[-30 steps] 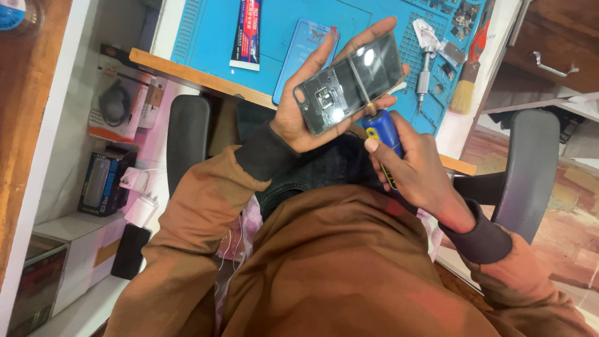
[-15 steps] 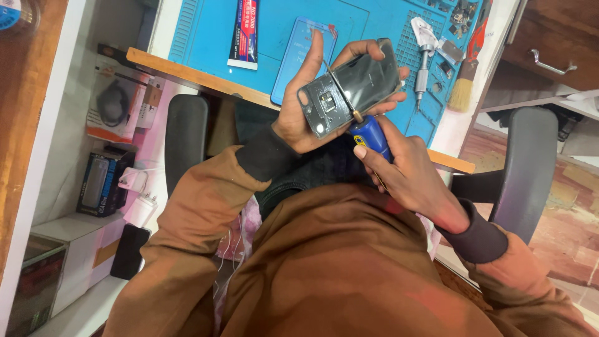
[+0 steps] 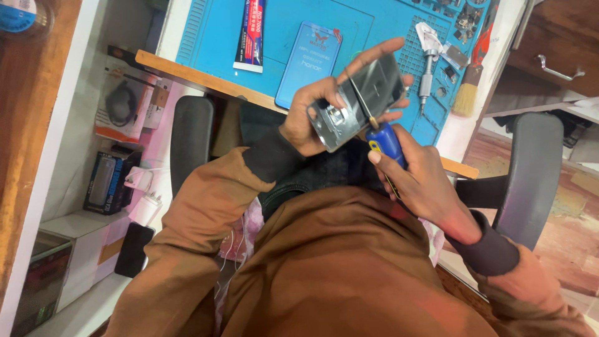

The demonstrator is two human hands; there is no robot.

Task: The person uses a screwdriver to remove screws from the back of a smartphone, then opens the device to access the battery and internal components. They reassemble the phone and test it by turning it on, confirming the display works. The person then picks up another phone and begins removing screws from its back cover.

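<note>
opened phone (image 3: 359,100) in left hand (image 3: 315,118), screwdriver (image 3: 382,137) touching

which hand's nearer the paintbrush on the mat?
Right. The right hand grips a blue screwdriver below and left of the paintbrush; the left hand, holding the opened phone, sits farther left.

Two hands show, a left hand (image 3: 307,118) and a right hand (image 3: 419,181). They hold one opened phone (image 3: 357,100) and one blue-handled screwdriver (image 3: 382,138). On the tabletop (image 3: 206,80) lies one blue mat (image 3: 287,31), carrying one glue tube (image 3: 248,36), one blue phone panel (image 3: 309,59), one metal driver (image 3: 427,75) and one brush (image 3: 469,87). Two chair armrests (image 3: 191,140) flank the person.
</note>
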